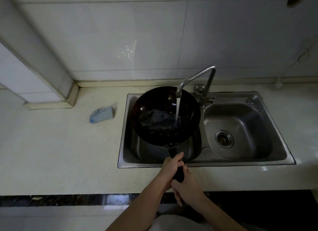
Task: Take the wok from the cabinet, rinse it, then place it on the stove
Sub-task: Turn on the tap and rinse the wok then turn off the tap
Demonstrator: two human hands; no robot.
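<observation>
A black wok (160, 115) hangs over the left basin of a steel double sink (203, 162), tilted a little. Water runs from the bent metal tap (194, 79) into the wok's right side and pools inside it. Its black handle (179, 174) points toward me. My left hand (170, 168) grips the handle near the wok. Just behind it, my right hand (187, 186) grips the handle's end. The stove and the cabinet are out of view.
A pale blue sponge (101, 114) lies on the light countertop (60, 153) left of the sink. The right basin (237, 132) has a round drain. White wall tiles rise behind; a column juts out at the far left.
</observation>
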